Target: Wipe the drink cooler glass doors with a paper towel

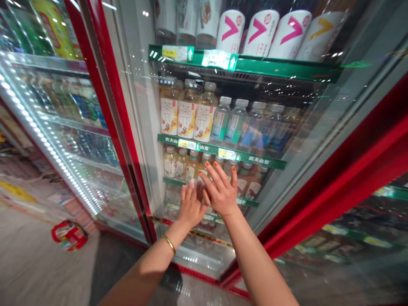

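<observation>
Against a shop cooler's glass door (280,182), both hands (204,199) spread.

Behind the glass door of a drinks cooler, green-edged shelves (242,63) carry rows of bottles. The upper one holds white bottles with pink chevrons (258,32). The green Nongfu Spring shelf strip (219,152) below it carries three tea bottles (186,114) on the left, then clear water bottles (231,121) and blue-labelled bottles (264,131). The next shelf down (174,182) holds small juice bottles (178,163), though glare makes the labels hard to read. In the neighbouring cooler, wire shelves (76,121) hold more bottles. On the grey floor (41,250) lies a red-and-white package (69,236).
</observation>
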### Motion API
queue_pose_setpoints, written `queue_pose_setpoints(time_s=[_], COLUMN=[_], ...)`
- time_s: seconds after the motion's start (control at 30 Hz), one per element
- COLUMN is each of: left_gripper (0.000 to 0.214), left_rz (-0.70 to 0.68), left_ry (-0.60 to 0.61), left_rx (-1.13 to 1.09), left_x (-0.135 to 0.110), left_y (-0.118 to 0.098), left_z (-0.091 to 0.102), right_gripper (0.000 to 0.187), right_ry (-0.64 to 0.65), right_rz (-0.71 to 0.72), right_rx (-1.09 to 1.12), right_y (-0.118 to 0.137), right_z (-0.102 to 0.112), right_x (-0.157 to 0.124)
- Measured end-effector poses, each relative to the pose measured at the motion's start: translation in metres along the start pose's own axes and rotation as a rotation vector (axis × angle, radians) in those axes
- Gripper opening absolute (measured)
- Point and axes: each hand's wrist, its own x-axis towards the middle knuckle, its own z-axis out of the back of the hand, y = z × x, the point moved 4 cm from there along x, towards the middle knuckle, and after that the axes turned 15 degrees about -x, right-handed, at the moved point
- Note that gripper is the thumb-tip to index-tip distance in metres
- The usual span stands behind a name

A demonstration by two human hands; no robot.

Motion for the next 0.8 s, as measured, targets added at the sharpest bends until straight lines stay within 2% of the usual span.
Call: queue_pose_setpoints(time_s=[0.07,0.13,0.23,0.3,0.37,0.4,0.5,0.53,0.6,0.67,0.73,0.8], left_gripper=[0.063,0.066,0.077,0.077,0.077,0.077,0.069,0.067,0.072,0.080,0.082,0.081], left_rz=[-0.025,0.016,0.115,0.122,0.051,-0.005,-0.163,-0.185,-0.160,-0.083,-0.012,0.009], left_ry=[0.039,-0.031,-0.220,-0.270,-0.207,-0.148,0.012,0.027,-0.020,-0.129,-0.223,-0.258], left_rx=[-0.009,0.018,0.079,0.096,0.090,0.081,0.050,0.047,0.056,0.068,0.066,0.048], left_x=[-0.029,-0.038,-0.010,0.020,0.034,0.032,-0.001,-0.013,-0.020,-0.001,0.040,0.082], left_y=[-0.009,0.004,0.041,0.052,0.044,0.035,0.007,0.003,0.009,0.026,0.039,0.036], left_z=[-0.006,0.009,0.047,0.056,0.044,0.033,0.007,0.007,0.021,0.048,0.073,0.085], right_gripper=[0.043,0.044,0.042,0.041,0.041,0.042,0.043,0.043,0.046,0.049,0.052,0.056], right_ry=[-0.002,-0.005,-0.008,-0.011,-0.011,-0.014,-0.005,0.003,0.019,0.017,0.008,-0.003], right_rz=[0.006,0.004,0.021,0.020,-0.005,-0.016,-0.021,-0.019,-0.026,-0.036,-0.042,-0.056], right_rx=[-0.007,0.022,0.035,0.001,-0.018,-0.025,-0.057,-0.066,-0.065,-0.054,-0.061,-0.073], right_y=[-0.001,-0.001,0.000,0.002,0.002,0.002,0.002,0.002,0.003,0.003,0.005,0.005], right_z=[0.000,0.000,0.001,0.001,0.000,-0.001,-0.003,-0.004,-0.005,-0.005,-0.005,-0.005], right_x=[-0.001,-0.001,-0.001,0.000,-0.001,-0.001,-0.005,-0.006,-0.007,-0.007,-0.006,-0.005])
